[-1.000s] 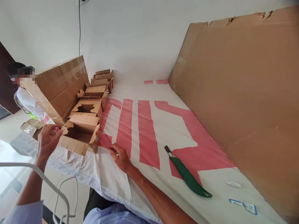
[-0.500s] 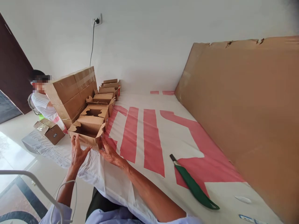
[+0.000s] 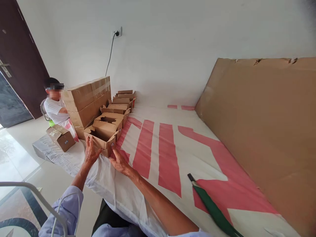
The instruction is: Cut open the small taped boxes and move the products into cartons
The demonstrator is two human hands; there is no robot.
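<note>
A small open cardboard box (image 3: 98,142) stands at the near end of a row, its flaps raised and its inside dark. My left hand (image 3: 91,154) rests its fingertips against the near wall, thumb held apart. At the box's near right corner is my right hand (image 3: 120,163), fingers stretched out and apart from the thumb. Both hands look open, touching the outside of the box rather than wrapped round it. Right behind it stands another cardboard box (image 3: 110,117) with a cut-out opening, and several similar ones continue toward the wall.
Stacked closed cartons (image 3: 86,98) stand left of the row. A single taped carton (image 3: 61,138) sits near the table's left edge. Beyond it a person (image 3: 53,107) is seated. A green-sheathed tool (image 3: 209,204) lies on the red-and-white cloth (image 3: 170,158); a large cardboard panel (image 3: 266,125) leans at right.
The view has shifted, so everything appears farther right and lower. My hands stay at the near box, with the left fingers still against its wall. The row looks unchanged.
</note>
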